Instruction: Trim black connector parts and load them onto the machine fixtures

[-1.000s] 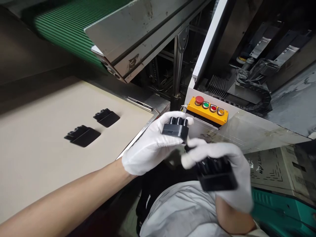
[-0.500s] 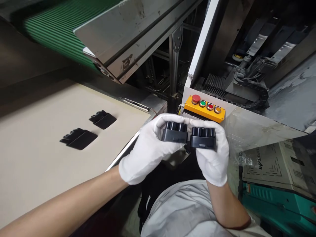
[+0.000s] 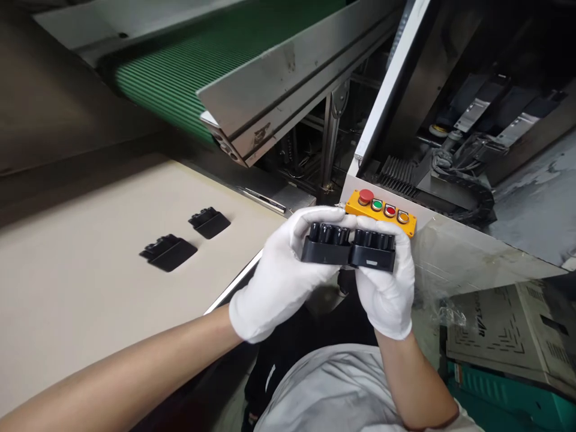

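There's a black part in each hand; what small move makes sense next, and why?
Perhaps tilt both a little: the left hand holds the left black part and the right hand the right black part, side by side, with their undersides hidden from view.

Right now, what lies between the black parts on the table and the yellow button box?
In the head view: the table top, then the gloved left hand, which grips a black part.
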`<state>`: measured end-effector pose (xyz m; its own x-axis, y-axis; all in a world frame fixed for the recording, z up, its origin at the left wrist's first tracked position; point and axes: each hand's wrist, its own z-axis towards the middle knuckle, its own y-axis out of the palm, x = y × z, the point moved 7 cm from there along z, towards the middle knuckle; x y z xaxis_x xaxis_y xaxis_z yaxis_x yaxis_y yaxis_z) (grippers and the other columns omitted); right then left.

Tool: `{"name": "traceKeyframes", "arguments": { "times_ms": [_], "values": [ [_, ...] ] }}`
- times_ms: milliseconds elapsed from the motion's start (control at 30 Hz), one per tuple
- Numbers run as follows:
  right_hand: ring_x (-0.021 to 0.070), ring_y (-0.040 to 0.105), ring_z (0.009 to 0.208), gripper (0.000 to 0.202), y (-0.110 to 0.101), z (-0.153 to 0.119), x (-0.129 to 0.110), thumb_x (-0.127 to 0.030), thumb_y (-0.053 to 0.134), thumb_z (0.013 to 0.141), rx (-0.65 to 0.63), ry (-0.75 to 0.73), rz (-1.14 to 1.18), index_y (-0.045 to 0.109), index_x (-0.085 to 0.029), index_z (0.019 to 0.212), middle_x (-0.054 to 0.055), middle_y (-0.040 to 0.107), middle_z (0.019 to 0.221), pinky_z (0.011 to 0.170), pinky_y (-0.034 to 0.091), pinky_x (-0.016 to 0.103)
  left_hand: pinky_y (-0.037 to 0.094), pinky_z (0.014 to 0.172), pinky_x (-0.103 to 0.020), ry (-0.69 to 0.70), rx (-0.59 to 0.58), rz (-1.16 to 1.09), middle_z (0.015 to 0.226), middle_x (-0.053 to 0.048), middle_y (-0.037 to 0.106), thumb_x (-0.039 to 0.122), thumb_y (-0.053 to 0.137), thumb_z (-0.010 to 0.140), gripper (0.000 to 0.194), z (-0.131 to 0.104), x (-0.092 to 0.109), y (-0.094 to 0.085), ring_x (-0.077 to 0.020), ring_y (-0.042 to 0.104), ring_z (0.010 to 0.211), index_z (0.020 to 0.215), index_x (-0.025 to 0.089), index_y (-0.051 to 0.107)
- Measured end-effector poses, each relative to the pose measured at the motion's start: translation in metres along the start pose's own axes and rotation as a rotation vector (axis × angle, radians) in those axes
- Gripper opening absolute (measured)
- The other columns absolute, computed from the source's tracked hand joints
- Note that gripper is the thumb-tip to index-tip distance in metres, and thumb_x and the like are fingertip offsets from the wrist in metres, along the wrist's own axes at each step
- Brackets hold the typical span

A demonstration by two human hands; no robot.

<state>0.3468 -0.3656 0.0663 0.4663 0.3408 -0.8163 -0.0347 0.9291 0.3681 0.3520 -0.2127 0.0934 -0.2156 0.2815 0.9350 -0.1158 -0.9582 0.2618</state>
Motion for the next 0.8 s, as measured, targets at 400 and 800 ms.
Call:
{"name": "traceKeyframes", "arguments": {
  "times_ms": [400, 800],
  "values": [
    [0.0247, 0.066, 0.126, 0.037, 0.021, 0.016, -0.008, -0.02, 0.077, 0.084, -0.049, -0.104, -0.04, 0.069, -0.033, 0.117, 0.0, 0.074, 0.125, 0.122, 0.045, 0.054, 0.055, 0.089, -0.025, -0.13, -0.155, -0.461, 0.117, -0.002, 0.069, 0.008, 0.092, 0.068, 0.046, 0.014, -0.01, -0.001, -0.0171, 0.067, 0.103, 0.107, 0.024, 0.075],
    [0.0247, 0.066, 0.128, 0.044, 0.029, 0.02, -0.017, -0.016, 0.072, 0.086, -0.046, -0.241, -0.273, 0.066, -0.03, 0.128, 0.002, 0.072, 0.13, 0.116, 0.053, 0.048, 0.051, 0.105, -0.032, 0.157, -0.094, -0.058, 0.117, -0.001, 0.072, 0.0, 0.074, 0.071, 0.047, 0.018, 0.017, -0.013, -0.0219, 0.065, 0.115, 0.112, 0.022, 0.074]
  ]
}}
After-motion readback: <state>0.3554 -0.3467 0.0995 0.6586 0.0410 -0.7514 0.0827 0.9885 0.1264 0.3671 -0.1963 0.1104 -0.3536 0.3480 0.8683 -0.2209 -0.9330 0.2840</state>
